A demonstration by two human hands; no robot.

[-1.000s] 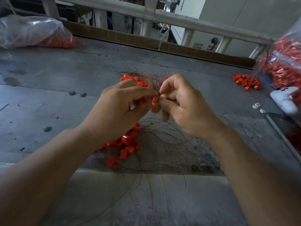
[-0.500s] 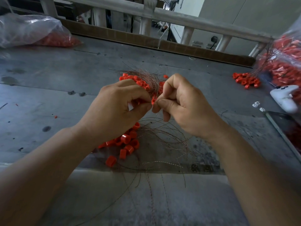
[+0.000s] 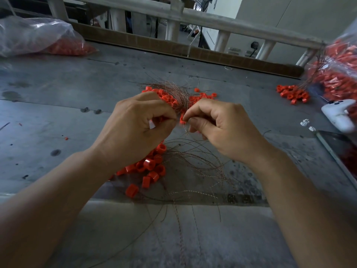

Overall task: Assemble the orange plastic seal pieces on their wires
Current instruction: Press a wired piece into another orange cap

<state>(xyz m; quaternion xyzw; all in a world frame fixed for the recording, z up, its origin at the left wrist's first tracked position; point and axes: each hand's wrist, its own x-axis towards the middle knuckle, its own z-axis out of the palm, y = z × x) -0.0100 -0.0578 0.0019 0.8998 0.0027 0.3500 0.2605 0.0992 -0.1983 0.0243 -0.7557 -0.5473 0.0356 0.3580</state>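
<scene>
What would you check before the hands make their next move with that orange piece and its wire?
1. Grip of the left hand on the orange seal piece: ok, its fingertips pinch it.
2. Hold of the right hand on the wire: ok, pinched between thumb and forefinger.
3. Wire end through the piece: cannot tell, the fingers hide it.
4. Supply of spare pieces: ok, a pile lies on the table beneath the left wrist.
5. State of the loose wires: not ok, they cross in tangled loops below the right hand.
</scene>
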